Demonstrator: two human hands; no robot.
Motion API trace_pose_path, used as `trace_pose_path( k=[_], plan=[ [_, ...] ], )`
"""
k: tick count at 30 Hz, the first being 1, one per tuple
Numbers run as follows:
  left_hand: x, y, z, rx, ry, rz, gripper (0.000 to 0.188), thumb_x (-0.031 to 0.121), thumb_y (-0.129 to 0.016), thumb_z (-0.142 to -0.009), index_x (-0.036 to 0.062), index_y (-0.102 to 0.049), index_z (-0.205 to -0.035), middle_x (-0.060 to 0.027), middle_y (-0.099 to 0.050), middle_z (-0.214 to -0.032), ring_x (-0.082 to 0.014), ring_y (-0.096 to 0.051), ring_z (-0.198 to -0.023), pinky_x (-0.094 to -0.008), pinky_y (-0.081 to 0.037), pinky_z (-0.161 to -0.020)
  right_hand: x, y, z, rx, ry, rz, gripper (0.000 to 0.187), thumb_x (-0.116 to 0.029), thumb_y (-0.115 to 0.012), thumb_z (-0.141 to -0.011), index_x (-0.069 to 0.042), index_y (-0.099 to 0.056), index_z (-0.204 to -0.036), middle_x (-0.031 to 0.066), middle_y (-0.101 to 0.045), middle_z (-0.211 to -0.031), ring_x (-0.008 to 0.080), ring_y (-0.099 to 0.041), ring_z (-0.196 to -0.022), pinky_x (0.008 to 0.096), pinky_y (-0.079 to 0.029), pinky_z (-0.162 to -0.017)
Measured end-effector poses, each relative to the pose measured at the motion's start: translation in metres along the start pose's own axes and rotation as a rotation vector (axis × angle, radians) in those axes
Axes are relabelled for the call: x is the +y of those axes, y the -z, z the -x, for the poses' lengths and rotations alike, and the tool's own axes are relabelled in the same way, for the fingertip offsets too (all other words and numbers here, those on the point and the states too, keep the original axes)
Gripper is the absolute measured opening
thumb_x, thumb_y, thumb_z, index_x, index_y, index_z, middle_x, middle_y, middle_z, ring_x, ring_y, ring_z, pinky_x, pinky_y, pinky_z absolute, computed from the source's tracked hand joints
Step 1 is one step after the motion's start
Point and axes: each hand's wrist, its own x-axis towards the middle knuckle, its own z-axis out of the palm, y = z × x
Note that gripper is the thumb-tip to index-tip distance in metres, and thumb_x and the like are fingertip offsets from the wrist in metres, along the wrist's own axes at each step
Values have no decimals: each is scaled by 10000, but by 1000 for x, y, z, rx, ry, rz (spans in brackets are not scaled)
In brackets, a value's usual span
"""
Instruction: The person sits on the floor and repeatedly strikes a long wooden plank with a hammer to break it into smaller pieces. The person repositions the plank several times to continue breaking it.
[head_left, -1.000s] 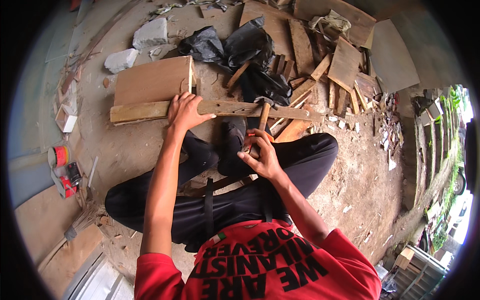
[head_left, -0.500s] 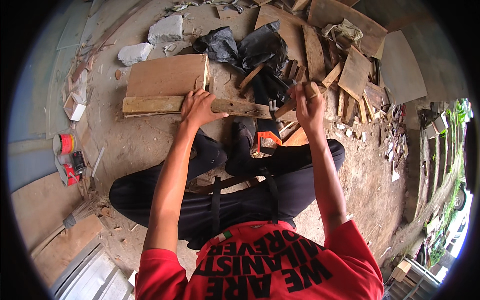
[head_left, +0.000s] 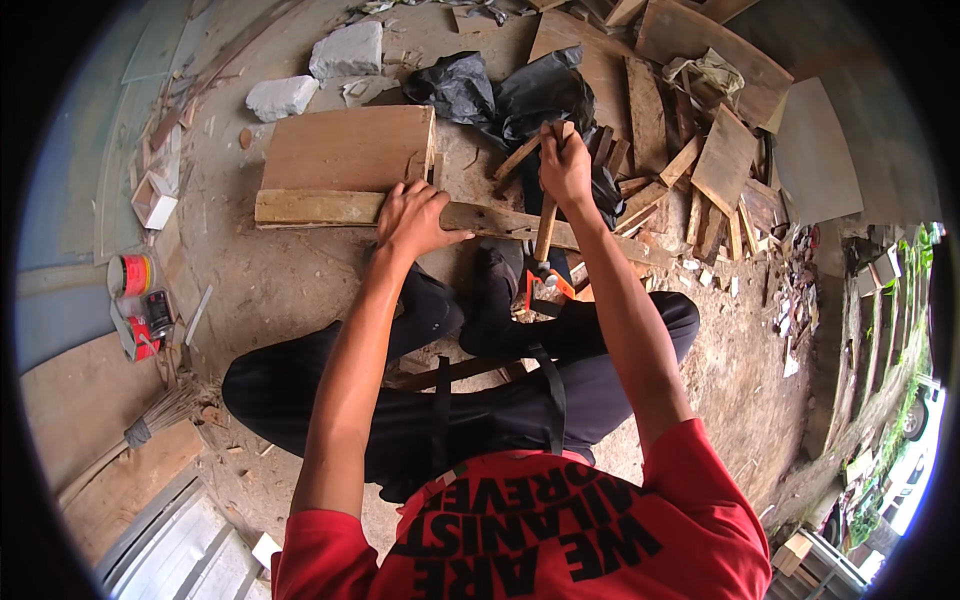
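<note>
My left hand grips a long wooden plank from above, its fingers over the far edge and its thumb stretched to the right. The plank lies crosswise in front of my feet, along the near edge of a brown plywood panel. In my right hand is a hammer, closed in my fist by its wooden handle. Its metal head points back toward me, on the near side of the plank and apart from my left hand. An orange tool handle shows beneath the hammer head, partly hidden.
Black plastic bags lie beyond the plank. Scrap boards are heaped at the far right. Two pale blocks sit at the far left. Red-labelled cans stand by the left wall, near a bundle of thin sticks.
My right hand has moved left and a little farther away, and the hammer has swung so its head points toward me. My left hand stays on the plank.
</note>
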Motion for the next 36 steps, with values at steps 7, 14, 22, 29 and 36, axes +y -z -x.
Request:
trace_pose_path(
  k=[7, 14, 22, 29, 36],
  plan=[
    [2, -1, -1, -9, -5, 26, 661, 631, -763, -677, 80, -717, -1039, -76, -680, -1049, -226, -574, -1108, -423, -394, -1015, 79, -10, -62, 118, 85, 62, 241, -247, -548, -990, -17, -594, -937, 17, -493, -574, 124, -491, -429, 308, -408, -398],
    [1, -3, -3, -25, -9, 43, 644, 613, -759, -697, 88, -710, -1066, -60, -677, -1021, -221, -588, -1071, -400, -406, -978, 99, -9, -72, 227, -227, 199, 442, -345, -592, -923, 66, -629, -764, 242, -639, -660, 396, -687, -703, 454, -518, -663],
    [3, 2, -5, -103, 20, 22, 647, 629, -720, -732, 106, -695, -1112, -56, -672, -1054, -203, -574, -1092, -398, -386, -1002, 87, 6, -55, 305, -255, 47, 431, -326, -598, -944, 36, -592, -710, 122, -566, -536, 227, -607, -511, 378, -464, -527],
    [2, 6, -7, -125, 38, 1, 652, 655, -717, -718, 104, -709, -1067, -59, -682, -1036, -212, -576, -1095, -407, -385, -1008, 51, 15, -16, 427, -185, -438, 339, -277, -600, -980, -78, -496, -725, -52, -438, -537, 55, -413, -445, 251, -311, -412],
    [7, 7, -8, -84, 18, 11, 675, 651, -747, -685, 88, -701, -1055, -84, -690, -1055, -241, -595, -1098, -434, -405, -1003, 58, 33, 22, 746, -73, -398, 345, -317, -569, -1008, -76, -481, -777, -14, -484, -593, 52, -412, -508, 247, -315, -438]
  ],
)
